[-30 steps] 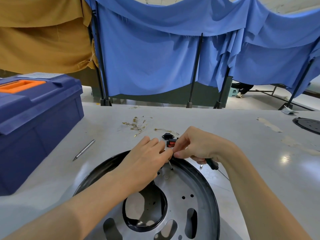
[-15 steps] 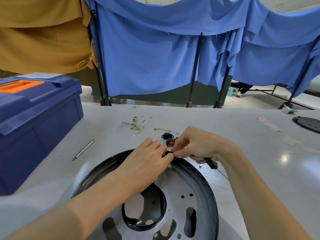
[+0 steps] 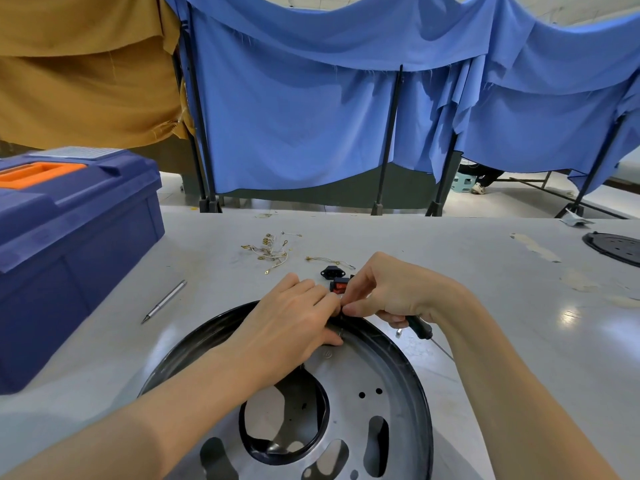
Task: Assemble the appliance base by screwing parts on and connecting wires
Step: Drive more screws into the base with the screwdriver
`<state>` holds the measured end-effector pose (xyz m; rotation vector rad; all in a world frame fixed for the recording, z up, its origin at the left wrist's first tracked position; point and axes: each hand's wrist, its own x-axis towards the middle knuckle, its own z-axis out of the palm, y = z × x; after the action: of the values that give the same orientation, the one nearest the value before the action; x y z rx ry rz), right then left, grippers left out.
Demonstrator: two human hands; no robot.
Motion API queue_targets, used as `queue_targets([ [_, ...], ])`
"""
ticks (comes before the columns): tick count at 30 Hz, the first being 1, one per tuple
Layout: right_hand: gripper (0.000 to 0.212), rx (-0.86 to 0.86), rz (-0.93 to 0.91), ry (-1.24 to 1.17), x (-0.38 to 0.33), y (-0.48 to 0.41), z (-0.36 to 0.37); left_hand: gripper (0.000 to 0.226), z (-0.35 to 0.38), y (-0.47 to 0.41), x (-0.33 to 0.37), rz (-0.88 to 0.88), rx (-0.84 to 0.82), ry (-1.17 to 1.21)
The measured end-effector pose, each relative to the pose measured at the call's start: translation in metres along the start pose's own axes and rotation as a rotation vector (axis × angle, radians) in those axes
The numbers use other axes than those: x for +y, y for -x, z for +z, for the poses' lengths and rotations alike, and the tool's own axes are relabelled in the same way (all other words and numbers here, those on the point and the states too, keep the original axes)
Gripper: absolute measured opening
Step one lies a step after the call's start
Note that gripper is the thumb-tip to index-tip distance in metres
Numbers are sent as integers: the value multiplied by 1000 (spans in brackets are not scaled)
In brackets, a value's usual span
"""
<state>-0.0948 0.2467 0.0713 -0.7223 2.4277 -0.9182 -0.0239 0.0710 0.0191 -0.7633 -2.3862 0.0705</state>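
Tabletop (image 3: 485, 306): appliance base (image 3: 381, 393) rim under flat left hand (image 3: 291, 323), right hand (image 3: 398, 289) curled round screwdriver (image 3: 419, 328)

Black-rimmed silver appliance base (image 3: 363, 382), dark blue toolbox (image 3: 76, 244) with orange handle, blue curtain (image 3: 311, 109), mustard cloth (image 3: 83, 71), red-and-black switch (image 3: 340, 285)

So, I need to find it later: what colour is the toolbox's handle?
Orange handle, on the dark blue toolbox; head view, far left.

base (image 3: 398, 348) cut off below, screwdriver (image 3: 420, 329) half hidden
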Motion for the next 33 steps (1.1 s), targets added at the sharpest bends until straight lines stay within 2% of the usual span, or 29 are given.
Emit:
queue_targets([
  [4,10,1,1,-2,1,-1,0,21,0,3,-2,-38,-15,146],
  [8,11,1,9,-11,1,0,0,16,1,3,-2,-37,-17,180],
  [18,12,8,9,-8,2,-1,0,8,0,1,0,26,-41,170],
  [27,10,6,5,-3,1,-2,0,20,-5,-2,3,124,-160,48],
  [31,12,10,7,-15,1,-1,0,5,-6,1,0,53,-172,157],
  [33,12,8,5,-26,1,-1,0,5,-7,2,-2,-3,-171,220],
])
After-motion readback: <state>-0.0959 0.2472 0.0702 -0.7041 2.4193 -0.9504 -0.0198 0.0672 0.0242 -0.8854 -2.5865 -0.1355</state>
